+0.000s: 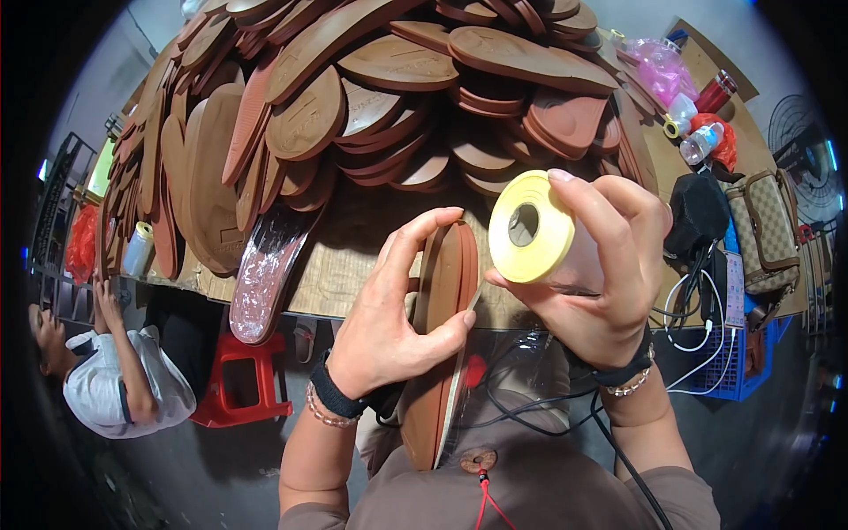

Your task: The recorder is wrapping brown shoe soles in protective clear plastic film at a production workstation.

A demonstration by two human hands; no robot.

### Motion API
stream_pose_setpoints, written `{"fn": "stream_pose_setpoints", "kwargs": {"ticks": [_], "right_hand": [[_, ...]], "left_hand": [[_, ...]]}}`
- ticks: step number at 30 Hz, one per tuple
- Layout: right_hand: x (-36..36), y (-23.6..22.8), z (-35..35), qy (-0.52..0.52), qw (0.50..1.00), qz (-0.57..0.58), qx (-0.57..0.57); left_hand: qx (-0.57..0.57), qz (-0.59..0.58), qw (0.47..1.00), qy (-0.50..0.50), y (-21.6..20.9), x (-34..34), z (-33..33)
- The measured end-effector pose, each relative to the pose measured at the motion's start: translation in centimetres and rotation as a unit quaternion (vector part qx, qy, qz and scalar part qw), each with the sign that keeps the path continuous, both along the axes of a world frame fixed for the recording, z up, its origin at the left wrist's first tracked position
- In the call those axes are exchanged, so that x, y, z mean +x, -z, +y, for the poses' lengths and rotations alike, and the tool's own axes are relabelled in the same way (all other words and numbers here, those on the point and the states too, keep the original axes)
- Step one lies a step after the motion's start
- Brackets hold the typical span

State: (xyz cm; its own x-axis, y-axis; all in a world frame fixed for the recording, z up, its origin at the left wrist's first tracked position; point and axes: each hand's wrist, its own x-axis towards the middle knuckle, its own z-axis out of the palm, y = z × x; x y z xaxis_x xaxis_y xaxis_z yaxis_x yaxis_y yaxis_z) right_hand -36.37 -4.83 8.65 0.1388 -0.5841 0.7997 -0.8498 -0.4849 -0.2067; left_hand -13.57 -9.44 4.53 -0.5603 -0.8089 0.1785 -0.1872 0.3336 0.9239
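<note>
My left hand (393, 309) is wrapped round a pair of brown shoe soles (435, 353) stood on edge, fingertips at the far end and thumb on the right side. The soles rest between the table edge and my lap. In my right hand (609, 265) is a pale yellow roll of clear film (532, 228), its hollow core facing left. Some clear film shows below the roll, beside the soles. Left of my hands, a film-wrapped sole bundle (269, 274) overhangs the table edge.
A big heap of brown soles (380, 66) covers most of the table (305, 287). On the right are a water bottle (702, 141), a patterned bag (764, 231), a phone (734, 287) and cables. A red stool (247, 380) and another person (132, 380) are at the left.
</note>
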Motion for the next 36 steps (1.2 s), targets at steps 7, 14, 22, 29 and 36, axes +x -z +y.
{"fn": "stream_pose_setpoints", "kwargs": {"ticks": [7,14,22,29,36], "right_hand": [[0.1,0.3,-0.6,0.010,1.000,0.008,0.007],[0.1,0.8,-0.7,0.002,1.000,-0.006,0.024],[-0.3,-0.3,-0.4,-0.008,0.993,0.034,0.109],[-1.7,-1.3,-0.7,-0.138,0.974,0.016,0.181],[-1.9,-2.3,-1.1,-0.071,0.996,-0.016,0.050]], "left_hand": [[-0.027,0.003,1.000,0.011,-0.5,-0.1,0.1],[-0.023,0.012,1.000,0.011,-0.2,-0.1,0.2],[0.015,0.011,1.000,-0.005,-0.3,-0.9,0.7],[0.004,0.076,0.997,-0.020,1.3,-0.8,1.6],[-0.027,0.093,0.995,0.008,0.3,-0.8,1.9]]}}
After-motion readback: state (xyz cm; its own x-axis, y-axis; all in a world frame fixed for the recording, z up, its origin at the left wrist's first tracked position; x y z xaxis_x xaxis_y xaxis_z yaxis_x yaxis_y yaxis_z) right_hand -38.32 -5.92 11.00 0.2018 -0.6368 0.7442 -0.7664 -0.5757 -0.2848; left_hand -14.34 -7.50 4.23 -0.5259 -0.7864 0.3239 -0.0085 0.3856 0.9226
